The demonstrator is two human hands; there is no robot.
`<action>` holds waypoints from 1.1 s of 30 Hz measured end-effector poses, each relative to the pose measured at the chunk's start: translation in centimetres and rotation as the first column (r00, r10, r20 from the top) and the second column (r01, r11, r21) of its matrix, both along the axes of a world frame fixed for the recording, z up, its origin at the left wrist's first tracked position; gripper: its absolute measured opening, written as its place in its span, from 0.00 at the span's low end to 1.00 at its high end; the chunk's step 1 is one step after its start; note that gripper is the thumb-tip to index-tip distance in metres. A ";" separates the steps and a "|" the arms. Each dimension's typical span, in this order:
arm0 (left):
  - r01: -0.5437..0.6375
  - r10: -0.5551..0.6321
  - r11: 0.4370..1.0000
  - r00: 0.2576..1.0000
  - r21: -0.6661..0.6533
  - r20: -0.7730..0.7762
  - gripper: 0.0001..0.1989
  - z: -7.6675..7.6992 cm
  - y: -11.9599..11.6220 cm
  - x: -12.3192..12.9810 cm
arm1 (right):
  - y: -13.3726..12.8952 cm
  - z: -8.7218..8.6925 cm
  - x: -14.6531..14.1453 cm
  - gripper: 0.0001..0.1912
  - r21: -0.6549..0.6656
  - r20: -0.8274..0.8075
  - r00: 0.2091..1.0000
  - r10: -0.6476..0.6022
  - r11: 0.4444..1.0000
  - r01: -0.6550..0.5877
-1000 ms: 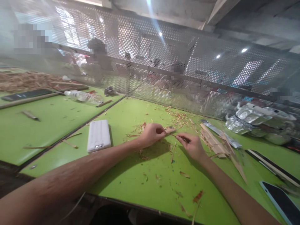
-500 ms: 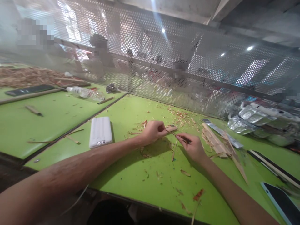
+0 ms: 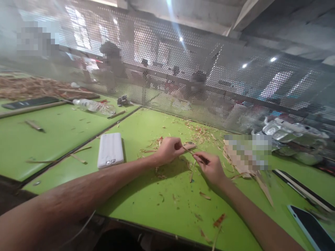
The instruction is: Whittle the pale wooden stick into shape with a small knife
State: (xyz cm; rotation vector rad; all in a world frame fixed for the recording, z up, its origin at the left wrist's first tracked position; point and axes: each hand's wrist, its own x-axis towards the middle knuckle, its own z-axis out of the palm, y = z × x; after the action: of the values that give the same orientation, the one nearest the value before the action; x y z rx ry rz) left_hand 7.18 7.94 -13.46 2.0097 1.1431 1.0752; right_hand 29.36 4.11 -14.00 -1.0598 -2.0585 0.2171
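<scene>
Between my two hands runs a thin wooden stick (image 3: 187,150), held just above the green table (image 3: 146,195). My left hand (image 3: 169,150) pinches one end between thumb and fingers. The other end is in the closed fingers of my right hand (image 3: 209,164). Just behind the stick, a flat piece of wood (image 3: 190,145) with a dark tip shows partly. Wood shavings (image 3: 200,132) are scattered around and beyond my hands.
A white power bank (image 3: 110,150) lies left of my hands. Wood strips (image 3: 239,157), a phone (image 3: 312,225) and foil packages (image 3: 290,134) are at the right. A plastic bottle (image 3: 95,106) lies at the back left, before a perforated metal screen (image 3: 162,69).
The whole view has shifted slightly. Both hands keep hold of the stick in nearly the same place, with little visible movement over the table.
</scene>
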 end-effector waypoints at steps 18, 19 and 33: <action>0.192 -0.177 0.970 0.978 0.146 -0.110 0.11 -1.0 0.8 -0.1 | 0.3 0.8 0.7 0.14 -0.075 -0.009 1.000 0.002 0.997 -0.003; 0.187 -0.171 0.971 0.978 0.147 -0.116 0.11 -1.1 0.8 0.0 | 0.3 0.9 0.7 0.14 -0.075 -0.013 1.000 0.004 0.997 -0.005; 0.174 -0.151 0.974 0.975 0.143 -0.163 0.11 -1.2 0.8 0.1 | 0.6 1.2 1.2 0.16 -0.061 -0.015 1.000 0.002 0.998 -0.003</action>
State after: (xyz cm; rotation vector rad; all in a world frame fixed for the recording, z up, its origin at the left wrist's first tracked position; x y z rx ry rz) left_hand 7.27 8.77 -14.63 2.2980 0.9720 0.9690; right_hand 30.56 4.73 -12.79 -1.0894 -2.0508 0.2898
